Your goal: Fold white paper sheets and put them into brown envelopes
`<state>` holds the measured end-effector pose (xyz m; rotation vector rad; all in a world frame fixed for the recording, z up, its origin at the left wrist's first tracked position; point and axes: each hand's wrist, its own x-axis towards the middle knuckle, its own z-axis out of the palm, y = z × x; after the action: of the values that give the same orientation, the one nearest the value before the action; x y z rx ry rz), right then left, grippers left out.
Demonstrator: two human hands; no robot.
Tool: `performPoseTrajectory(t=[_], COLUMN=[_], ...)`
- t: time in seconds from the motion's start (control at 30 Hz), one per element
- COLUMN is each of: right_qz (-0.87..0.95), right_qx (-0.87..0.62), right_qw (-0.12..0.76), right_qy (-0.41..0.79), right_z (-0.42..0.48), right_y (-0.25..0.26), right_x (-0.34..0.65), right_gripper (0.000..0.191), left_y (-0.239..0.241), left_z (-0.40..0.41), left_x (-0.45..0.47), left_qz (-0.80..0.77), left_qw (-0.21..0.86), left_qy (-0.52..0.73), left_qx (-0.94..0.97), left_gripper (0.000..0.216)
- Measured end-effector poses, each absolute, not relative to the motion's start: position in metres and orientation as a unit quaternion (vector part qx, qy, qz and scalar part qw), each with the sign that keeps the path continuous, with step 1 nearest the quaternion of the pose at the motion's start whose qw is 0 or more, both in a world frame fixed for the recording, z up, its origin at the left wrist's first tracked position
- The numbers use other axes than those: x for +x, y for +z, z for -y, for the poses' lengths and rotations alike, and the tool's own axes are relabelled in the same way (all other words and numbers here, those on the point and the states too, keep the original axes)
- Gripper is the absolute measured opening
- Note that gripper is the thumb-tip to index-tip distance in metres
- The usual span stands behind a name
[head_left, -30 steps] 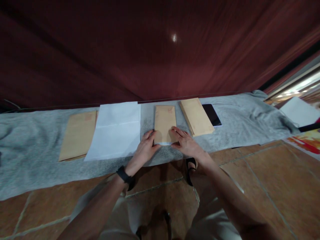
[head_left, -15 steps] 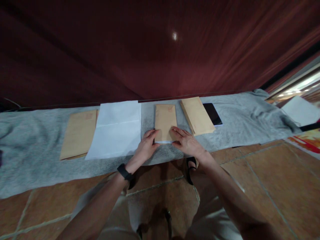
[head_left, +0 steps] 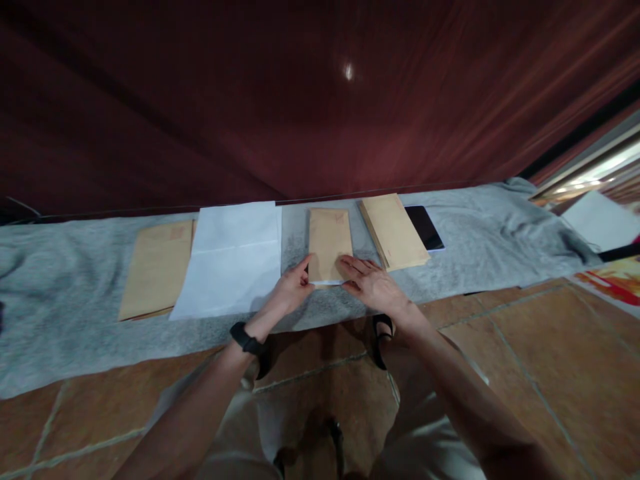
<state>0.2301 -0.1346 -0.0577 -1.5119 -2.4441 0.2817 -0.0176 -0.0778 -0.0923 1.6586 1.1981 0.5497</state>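
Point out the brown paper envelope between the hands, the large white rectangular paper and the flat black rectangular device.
Brown paper envelope (head_left: 331, 243): head view, middle of its upward face.
Large white rectangular paper (head_left: 231, 265): head view, middle of its upper surface.
Flat black rectangular device (head_left: 425, 227): head view, its visible dark face.

I stretch my bare left forearm (head_left: 197, 410) and right forearm (head_left: 460, 387) from the near side, converging toward the middle. My left hand (head_left: 290, 290) curls inward, thumb nearer than forefinger; its other fingers are partly hidden. My right hand (head_left: 374, 288) is back up, fingers extended leftward, thumb apart on the near side.
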Motion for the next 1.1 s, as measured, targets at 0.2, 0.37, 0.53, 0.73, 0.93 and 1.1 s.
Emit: performPoseTrajectory(t=[0.2, 0.37, 0.53, 0.73, 0.93, 1.1], right_qz=[0.849, 0.834, 0.831, 0.853, 0.853, 0.854], right_qx=[-0.497, -0.518, -0.523, -0.493, -0.501, -0.5], right_qw=[0.15, 0.155, 0.161, 0.138, 0.113, 0.11], right_qy=[0.093, 0.106, 0.099, 0.1, 0.09, 0.092], right_z=[0.136, 0.136, 0.135, 0.132, 0.132, 0.131], right_y=[-0.056, -0.057, -0.059, -0.065, -0.066, -0.063], right_x=[0.227, 0.229, 0.224, 0.218, 0.22, 0.221], right_gripper=[0.051, 0.051, 0.053, 0.054, 0.05, 0.05], left_y=[-0.085, -0.081, -0.083, -0.09, -0.094, -0.095], left_z=[0.069, 0.069, 0.072, 0.073, 0.072, 0.071], left_x=[-0.023, -0.023, -0.02, -0.02, -0.021, -0.021], left_qz=[-0.475, -0.472, -0.467, -0.466, -0.468, -0.471], left_qw=[0.564, 0.589, 0.58, 0.574, 0.567, 0.56], left_qy=[0.238, 0.243, 0.251, 0.25, 0.237, 0.225], left_qx=[0.632, 0.609, 0.618, 0.625, 0.635, 0.644], left_gripper=[0.089, 0.091, 0.09, 0.09, 0.09, 0.09])
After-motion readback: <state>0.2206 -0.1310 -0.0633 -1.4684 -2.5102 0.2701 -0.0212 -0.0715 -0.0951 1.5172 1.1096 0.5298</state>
